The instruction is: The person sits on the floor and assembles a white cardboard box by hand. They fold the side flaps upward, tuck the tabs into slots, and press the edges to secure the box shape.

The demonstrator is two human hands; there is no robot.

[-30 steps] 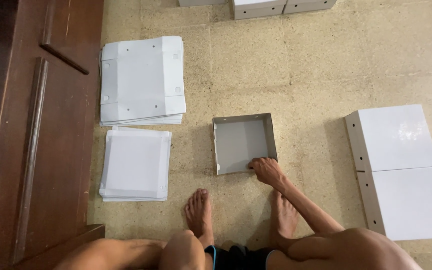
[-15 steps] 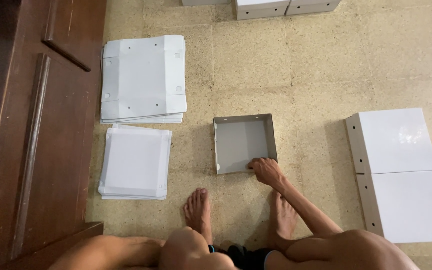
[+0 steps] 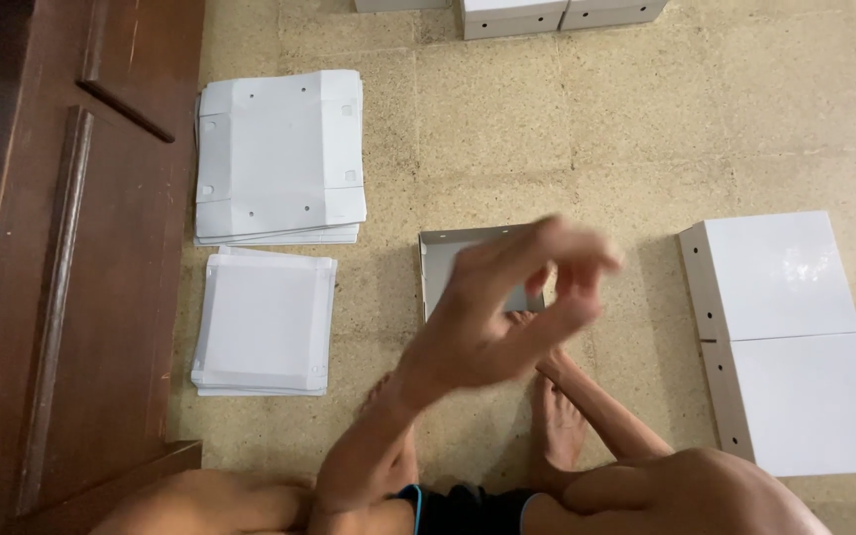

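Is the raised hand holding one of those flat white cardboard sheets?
No, the left hand is lifted, blurred and empty, while both stacks of flat sheets lie untouched on the floor.

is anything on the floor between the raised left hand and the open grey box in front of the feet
Nothing visible does. The left hand, blurred, is raised above the open grey box, hiding most of it; the floor around its visible edges shows nothing.

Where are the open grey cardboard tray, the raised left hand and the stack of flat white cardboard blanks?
Open grey cardboard tray [image 3: 436, 267]: head view, left wall.
Raised left hand [image 3: 492, 317]: head view, back of hand.
Stack of flat white cardboard blanks [image 3: 279, 159]: head view, top sheet's centre.
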